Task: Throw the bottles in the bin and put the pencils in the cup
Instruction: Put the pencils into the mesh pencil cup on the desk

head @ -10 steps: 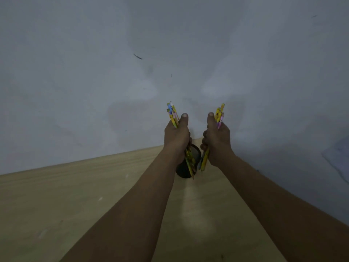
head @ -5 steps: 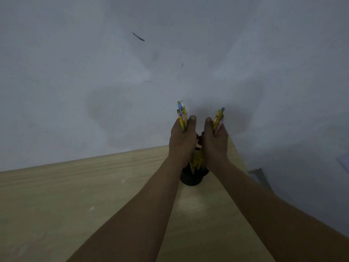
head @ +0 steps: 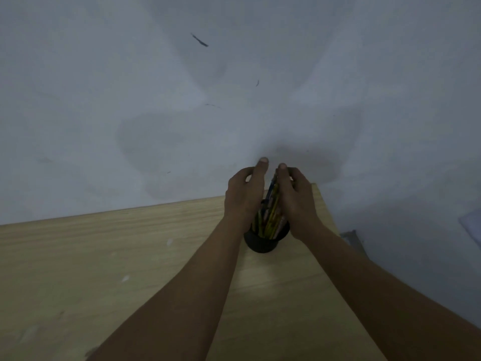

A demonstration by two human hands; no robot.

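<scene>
A black cup stands near the far right corner of the wooden table. A bunch of mostly yellow pencils stands in it, leaning a little to the right. My left hand and my right hand hover just above the cup, one on each side of the pencils. Their fingers are loosely curled and the thumbs point up, almost touching. The pencil tops reach up between the two thumbs. No bottle or bin is in view.
A grey-white wall rises right behind the table. The table's right edge runs close beside the cup. Past it are a grey metal piece low down and a pale object at the frame's right border.
Both hands held pencil bunches above the cup a second ago. They came together and lowered them; now the pencils stand in the cup and the fingers have loosened.
</scene>
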